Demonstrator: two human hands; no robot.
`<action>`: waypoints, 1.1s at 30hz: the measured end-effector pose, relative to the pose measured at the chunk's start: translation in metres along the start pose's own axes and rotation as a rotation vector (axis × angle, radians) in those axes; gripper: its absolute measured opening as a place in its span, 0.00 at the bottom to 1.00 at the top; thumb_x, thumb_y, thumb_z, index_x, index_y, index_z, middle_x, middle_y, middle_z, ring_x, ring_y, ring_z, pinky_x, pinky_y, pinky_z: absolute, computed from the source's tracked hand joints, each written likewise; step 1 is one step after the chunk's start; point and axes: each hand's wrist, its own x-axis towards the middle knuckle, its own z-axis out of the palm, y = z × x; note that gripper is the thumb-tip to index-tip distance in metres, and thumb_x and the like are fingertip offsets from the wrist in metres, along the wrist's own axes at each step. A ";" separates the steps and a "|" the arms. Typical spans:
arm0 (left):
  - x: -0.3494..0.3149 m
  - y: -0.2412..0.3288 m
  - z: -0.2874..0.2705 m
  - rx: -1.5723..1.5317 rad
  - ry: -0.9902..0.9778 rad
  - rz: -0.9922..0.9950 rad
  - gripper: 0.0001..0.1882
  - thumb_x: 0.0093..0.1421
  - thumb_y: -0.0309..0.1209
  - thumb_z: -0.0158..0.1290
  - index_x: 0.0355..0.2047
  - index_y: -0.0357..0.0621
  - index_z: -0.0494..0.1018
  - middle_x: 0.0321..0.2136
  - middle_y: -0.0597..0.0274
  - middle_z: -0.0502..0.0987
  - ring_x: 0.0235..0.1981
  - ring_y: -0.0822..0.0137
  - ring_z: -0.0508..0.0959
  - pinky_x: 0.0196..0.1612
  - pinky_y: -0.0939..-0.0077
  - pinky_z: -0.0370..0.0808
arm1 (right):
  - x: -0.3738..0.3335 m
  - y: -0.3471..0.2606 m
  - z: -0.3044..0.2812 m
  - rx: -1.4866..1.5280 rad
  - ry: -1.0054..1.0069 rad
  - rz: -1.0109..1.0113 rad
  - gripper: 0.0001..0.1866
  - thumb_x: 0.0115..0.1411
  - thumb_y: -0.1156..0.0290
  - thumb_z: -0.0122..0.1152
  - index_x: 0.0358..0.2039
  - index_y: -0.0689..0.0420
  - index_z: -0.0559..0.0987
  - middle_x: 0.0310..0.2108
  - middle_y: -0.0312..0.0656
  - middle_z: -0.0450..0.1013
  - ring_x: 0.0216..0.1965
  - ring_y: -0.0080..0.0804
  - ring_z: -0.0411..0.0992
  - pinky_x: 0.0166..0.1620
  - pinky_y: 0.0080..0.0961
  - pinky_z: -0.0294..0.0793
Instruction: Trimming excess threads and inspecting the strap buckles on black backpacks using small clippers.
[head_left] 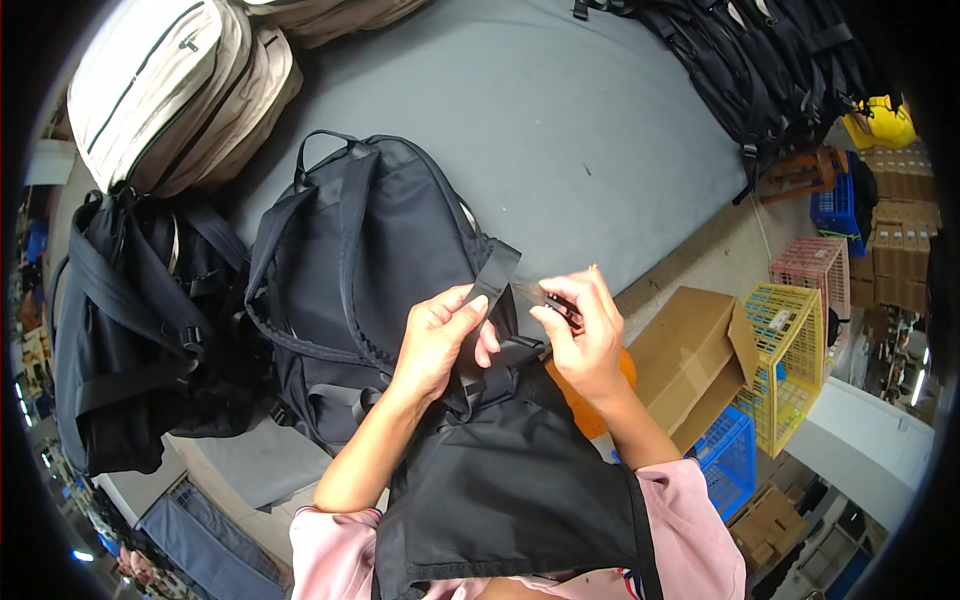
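Observation:
A black backpack [410,225] lies on the grey table with its shoulder straps facing up. My left hand [440,335] is closed on a black webbing strap [497,272] at the bag's lower right side, pinching it between thumb and fingers. Just right of that strap, my right hand [588,330] is closed around small dark-handled thread snips [562,308]; their blurred tip points at the webbing. Whether the tip touches the strap I cannot tell. A black apron [520,490] covers my front below the bag.
Beige backpacks [165,90] stand at the far left, above more black backpacks [140,340]. Other black bags [760,60] are piled at the far right of the table [560,130]. Right of me are a cardboard box [690,350], a yellow crate [785,360] and a blue crate [728,455].

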 end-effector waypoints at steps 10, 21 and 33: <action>-0.002 -0.005 0.011 -0.003 0.075 0.164 0.17 0.62 0.27 0.50 0.51 0.42 0.71 0.31 0.61 0.78 0.28 0.74 0.77 0.36 0.78 0.75 | 0.026 0.004 0.017 0.607 -0.225 0.525 0.05 0.60 0.73 0.56 0.32 0.60 0.72 0.19 0.30 0.67 0.20 0.11 0.63 0.20 0.12 0.60; 0.001 -0.001 0.003 -0.076 0.074 0.156 0.16 0.58 0.23 0.55 0.47 0.34 0.72 0.33 0.62 0.78 0.30 0.78 0.74 0.36 0.84 0.72 | 0.018 -0.009 0.010 -0.023 -0.066 0.098 0.13 0.49 0.73 0.64 0.38 0.55 0.77 0.29 0.39 0.66 0.27 0.35 0.71 0.31 0.30 0.70; 0.001 0.009 0.001 0.298 0.076 0.150 0.14 0.55 0.19 0.52 0.43 0.32 0.75 0.34 0.66 0.75 0.35 0.77 0.73 0.44 0.84 0.68 | 0.035 0.007 -0.018 -0.168 -0.411 -0.209 0.13 0.46 0.70 0.66 0.33 0.54 0.76 0.27 0.37 0.65 0.22 0.35 0.66 0.27 0.29 0.66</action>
